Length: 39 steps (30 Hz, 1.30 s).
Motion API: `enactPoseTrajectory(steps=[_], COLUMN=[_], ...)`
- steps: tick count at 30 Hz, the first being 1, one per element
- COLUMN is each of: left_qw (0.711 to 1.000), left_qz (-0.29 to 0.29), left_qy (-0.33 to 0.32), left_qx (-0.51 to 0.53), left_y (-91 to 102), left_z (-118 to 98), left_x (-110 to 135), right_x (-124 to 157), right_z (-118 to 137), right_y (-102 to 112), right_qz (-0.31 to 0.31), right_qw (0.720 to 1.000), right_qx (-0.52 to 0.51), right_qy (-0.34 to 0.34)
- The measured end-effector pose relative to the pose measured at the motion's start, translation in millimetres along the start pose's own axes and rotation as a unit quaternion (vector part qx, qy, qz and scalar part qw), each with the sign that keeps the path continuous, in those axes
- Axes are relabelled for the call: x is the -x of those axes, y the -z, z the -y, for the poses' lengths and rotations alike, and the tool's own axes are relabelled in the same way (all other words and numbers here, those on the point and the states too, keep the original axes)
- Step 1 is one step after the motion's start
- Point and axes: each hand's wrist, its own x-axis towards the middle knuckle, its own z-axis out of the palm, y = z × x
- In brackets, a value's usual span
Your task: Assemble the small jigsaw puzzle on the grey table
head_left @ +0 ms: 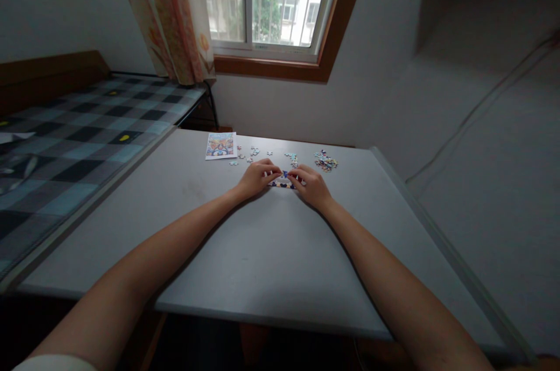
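My left hand point(259, 177) and my right hand point(311, 185) face each other over the far part of the table. Between their fingertips are small dark blue jigsaw puzzle pieces point(285, 174), pinched from both sides. Just below, a joined strip of puzzle pieces point(283, 185) in dark blue and cream lies on the tabletop, its ends partly covered by my hands. Fingers hide the exact edges of what each hand grips. Beyond my right hand, a few pale blue-green puzzle pieces point(293, 158) lie close together.
A printed picture sheet point(221, 146) lies on the white table point(262, 266) at the back left, with loose puzzle pieces point(255, 151) beside it. A heap of pieces point(326, 161) sits at the back right. A checked bed point(87, 143) adjoins the table's left side.
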Motion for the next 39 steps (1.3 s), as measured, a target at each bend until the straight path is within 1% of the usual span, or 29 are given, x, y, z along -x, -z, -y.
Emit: enactPoseTrajectory(steps=[18, 26, 30, 34, 39], left_qw=[1.000, 1.000, 1.000, 1.000, 1.000], left_qz=[-0.001, -0.011, -0.018, -0.011, 0.005], left_qy=[0.001, 0.010, -0.003, -0.021, -0.006], left_qx=[0.000, 0.015, 0.002, -0.008, -0.006], left_y=[-2.9, -3.7, -3.4, -3.4, -2.9], left_z=[5.0, 2.0, -0.1, -0.3, 1.7], left_x=[0.2, 1.0, 1.4, 1.0, 0.1], right_x=[0.6, 0.5, 0.5, 0.5, 0.9], right_z=[-3.0, -2.9, -3.3, -3.6, -4.5], right_y=[-1.4, -1.5, -1.5, -1.7, -2.4], right_qz=[0.011, 0.016, 0.016, 0.015, 0.014], right_qw=[1.000, 1.000, 1.000, 1.000, 1.000], right_qx=[-0.004, -0.004, -0.005, 0.001, 0.002], right_qy=[-0.010, -0.018, -0.019, -0.012, -0.003])
